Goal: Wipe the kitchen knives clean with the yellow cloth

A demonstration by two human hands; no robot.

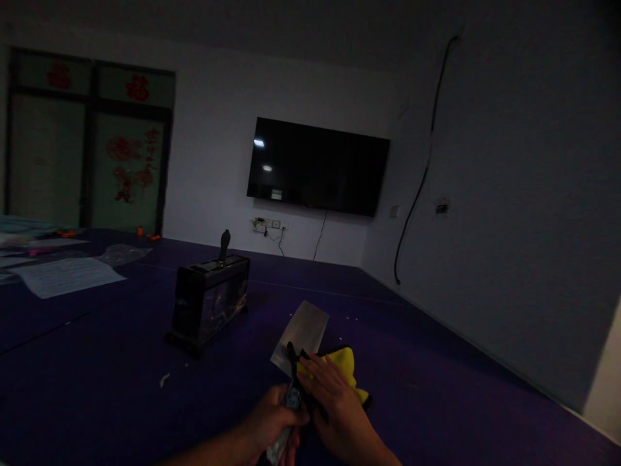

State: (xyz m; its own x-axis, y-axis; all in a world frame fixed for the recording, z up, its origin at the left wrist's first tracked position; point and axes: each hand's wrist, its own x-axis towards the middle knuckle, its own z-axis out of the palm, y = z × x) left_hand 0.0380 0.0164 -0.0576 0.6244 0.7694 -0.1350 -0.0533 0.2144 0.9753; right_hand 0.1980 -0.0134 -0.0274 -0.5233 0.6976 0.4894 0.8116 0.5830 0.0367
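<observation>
Right of one box point(208, 301) I have one cleaver point(301, 331), its handle point(292, 397) clamped in my left grip point(272, 417); my right grip point(338, 406) lies on one cloth point(347, 364), whether pinching I cannot tell.

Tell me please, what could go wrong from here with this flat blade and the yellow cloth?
The right hand is with the yellow cloth close to the flat blade; if the blade is sharp, which I cannot tell, a slip might cause a cut. The left hand grips the handle, so the blade could twist if that grip loosens. The light is dim, which may make the blade harder to judge.
</observation>
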